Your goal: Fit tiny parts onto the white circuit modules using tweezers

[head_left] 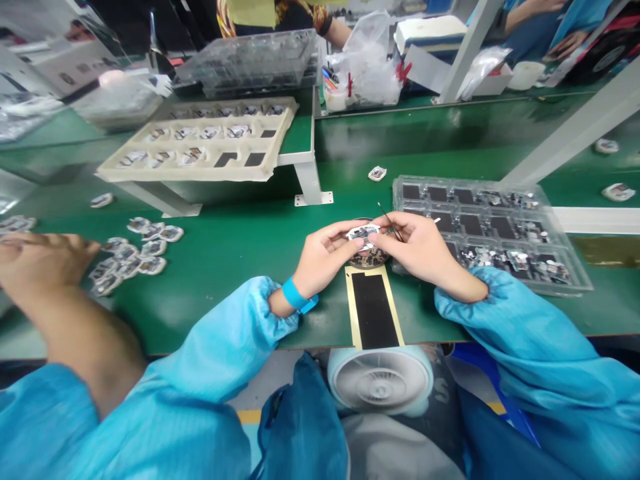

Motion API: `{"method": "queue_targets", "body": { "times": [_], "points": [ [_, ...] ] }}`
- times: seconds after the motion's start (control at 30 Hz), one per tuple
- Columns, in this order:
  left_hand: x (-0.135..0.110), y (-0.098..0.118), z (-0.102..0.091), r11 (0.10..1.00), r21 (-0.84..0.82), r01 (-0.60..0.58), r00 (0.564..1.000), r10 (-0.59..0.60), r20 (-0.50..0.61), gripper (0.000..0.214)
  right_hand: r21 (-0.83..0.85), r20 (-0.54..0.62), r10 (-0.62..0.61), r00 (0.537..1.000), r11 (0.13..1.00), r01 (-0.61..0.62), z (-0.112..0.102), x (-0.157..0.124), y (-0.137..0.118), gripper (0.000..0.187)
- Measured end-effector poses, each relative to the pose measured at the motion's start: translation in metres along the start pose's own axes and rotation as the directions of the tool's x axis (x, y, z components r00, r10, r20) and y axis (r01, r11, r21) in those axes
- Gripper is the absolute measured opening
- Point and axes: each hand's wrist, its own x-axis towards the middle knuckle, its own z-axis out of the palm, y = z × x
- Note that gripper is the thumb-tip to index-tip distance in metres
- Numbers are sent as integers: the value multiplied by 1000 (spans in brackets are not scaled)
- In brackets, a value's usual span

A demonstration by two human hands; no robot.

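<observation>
My left hand (323, 257) is closed on one side of a small white-framed circuit assembly (364, 233), pinching it between thumb and fingers. On its other side my right hand (417, 247) grips the same assembly. A pair of thin dark tweezers (389, 219) sticks up from between my right fingers. Just below the assembly lies a round dish (373, 259) with a speckled brown surface, partly hidden by both hands. In front of the dish, a black adhesive sheet on yellow backing (374, 310) reaches to the table edge.
A clear compartment tray (575, 283) with circuit parts and black pads stands at right. Several white-framed assemblies (127, 257) lie at left, near a co-worker's hand (45, 263). A cream tray (200, 172) sits on a raised shelf. One assembly (377, 173) lies farther back.
</observation>
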Motion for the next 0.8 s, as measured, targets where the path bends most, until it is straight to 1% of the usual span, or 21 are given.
{"method": "queue_targets", "body": {
  "times": [0.17, 0.37, 0.47, 0.53, 0.57, 0.63, 0.7, 0.73, 0.77, 0.8],
  "points": [
    [0, 1, -1, 1000, -7, 1, 1000, -1, -18, 29, -39, 12, -11, 1000, 999, 11, 0, -2, -1, 25],
    [0, 0, 0, 1000, -26, -6, 999, 5, -49, 29, -96, 26, -41, 999, 994, 44, 2, -4, -2, 26],
    [0, 0, 0, 999, -23, -32, 995, 30, -91, 28, -164, -12, -143, 990, 977, 139, -2, -4, -9, 22],
    [0, 1, 1, 999, -13, -48, 992, 46, -117, 27, -206, -88, -237, 968, 955, 215, -7, -5, -16, 21],
    [-1, 1, 1, 998, -8, -58, 991, 56, -124, 27, -227, -132, -290, 948, 940, 255, -10, -7, -20, 26],
    [-1, 2, 2, 997, 3, -78, 988, 78, -132, 27, -269, -215, -387, 897, 906, 327, -16, -10, -26, 39],
    [-2, 3, 2, 995, 6, -99, 986, 99, -137, 26, -290, -292, -451, 843, 882, 372, -20, -11, -28, 46],
    [-2, 4, 2, 994, 7, -105, 985, 105, -139, 25, -281, -311, -466, 828, 878, 388, -21, -11, -28, 48],
    [-2, 4, 2, 994, 9, -109, 984, 109, -142, 24, -255, -312, -468, 827, 880, 401, -22, -10, -26, 49],
    [-2, 4, 2, 994, 11, -109, 983, 110, -144, 24, -216, -293, -462, 837, 885, 412, -22, -9, -24, 48]
  ]
}}
